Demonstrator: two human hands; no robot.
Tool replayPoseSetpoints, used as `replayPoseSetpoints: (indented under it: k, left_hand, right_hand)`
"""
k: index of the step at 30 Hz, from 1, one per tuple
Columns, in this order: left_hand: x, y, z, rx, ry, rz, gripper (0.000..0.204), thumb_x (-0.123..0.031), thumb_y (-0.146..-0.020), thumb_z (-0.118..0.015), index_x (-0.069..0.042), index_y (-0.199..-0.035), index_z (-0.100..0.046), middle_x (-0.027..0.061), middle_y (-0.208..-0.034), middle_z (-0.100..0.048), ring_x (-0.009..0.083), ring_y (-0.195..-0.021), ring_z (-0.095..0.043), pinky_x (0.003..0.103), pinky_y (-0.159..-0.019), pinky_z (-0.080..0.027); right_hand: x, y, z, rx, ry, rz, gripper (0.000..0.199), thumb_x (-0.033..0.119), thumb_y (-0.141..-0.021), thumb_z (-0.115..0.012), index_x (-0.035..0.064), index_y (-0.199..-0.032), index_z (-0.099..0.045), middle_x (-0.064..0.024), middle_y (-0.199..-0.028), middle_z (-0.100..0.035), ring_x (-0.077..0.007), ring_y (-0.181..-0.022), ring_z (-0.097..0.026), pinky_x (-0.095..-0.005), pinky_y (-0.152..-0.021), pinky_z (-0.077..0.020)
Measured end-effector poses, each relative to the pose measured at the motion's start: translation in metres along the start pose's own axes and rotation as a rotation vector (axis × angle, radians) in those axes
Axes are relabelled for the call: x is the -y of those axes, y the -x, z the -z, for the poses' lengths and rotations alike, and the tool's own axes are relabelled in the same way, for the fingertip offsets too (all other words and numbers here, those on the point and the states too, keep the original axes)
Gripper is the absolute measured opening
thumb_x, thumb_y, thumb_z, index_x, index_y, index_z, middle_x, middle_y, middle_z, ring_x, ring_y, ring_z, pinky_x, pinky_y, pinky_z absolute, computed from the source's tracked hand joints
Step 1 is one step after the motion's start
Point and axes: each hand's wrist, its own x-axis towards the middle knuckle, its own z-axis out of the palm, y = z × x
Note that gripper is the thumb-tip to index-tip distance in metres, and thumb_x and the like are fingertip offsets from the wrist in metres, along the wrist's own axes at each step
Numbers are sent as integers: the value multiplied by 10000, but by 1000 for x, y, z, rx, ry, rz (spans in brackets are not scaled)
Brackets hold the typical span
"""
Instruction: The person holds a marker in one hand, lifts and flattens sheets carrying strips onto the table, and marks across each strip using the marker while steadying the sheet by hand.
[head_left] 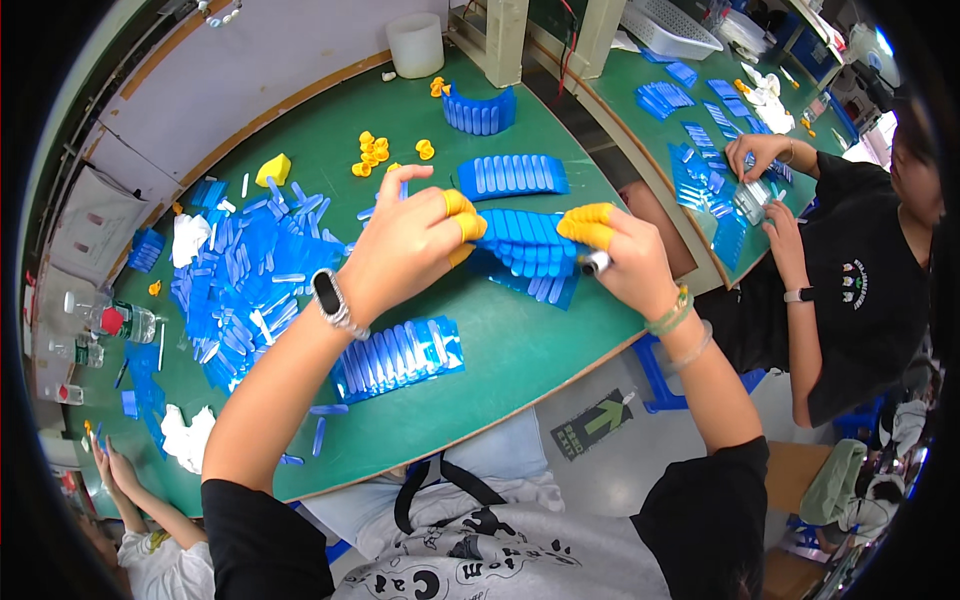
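Observation:
My left hand [410,245] wears yellow finger cots and pinches the left edge of a blue ribbed strip [528,243] that lies on a stack of similar blue strips. My right hand [625,258], also in yellow finger cots, holds the strip's right end and grips a small pen-like tool [596,263] with a dark tip. A watch sits on my left wrist. A beaded bracelet is on my right wrist.
A filled blue strip [398,358] lies near the green table's front edge [500,400]. Loose blue pieces [250,280] are heaped at left. More strips [512,175], yellow finger cots [372,152] and a white cup [415,45] stand farther back. Another person [850,270] works at right.

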Motion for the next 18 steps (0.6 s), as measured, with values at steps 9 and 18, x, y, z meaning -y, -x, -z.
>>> replayPoseSetpoints:
  k: [9, 18]
  left_hand:
    - [-42, 9, 47, -260, -229, -281, 220, -54, -644, -779, -115, -851, -740, 2, -858, -688, 166, -849, -700, 564, -987, -398]
    - [-21, 3, 24, -209, -149, -108, 159, -88, -729, -747, -131, -869, -686, -1, -909, -684, 141, -835, -669, 524, -1009, -421]
  right_hand:
    - [29, 8, 21, -229, 122, 296, 364, 48, -625, -789, 77, -986, -762, -88, -1034, -710, -172, -584, -578, -266, -470, -398]
    - [16, 1, 7, -226, 62, 148, 315, 61, -655, -758, 91, -969, -761, -84, -1003, -716, -241, -788, -703, -297, -609, -543]
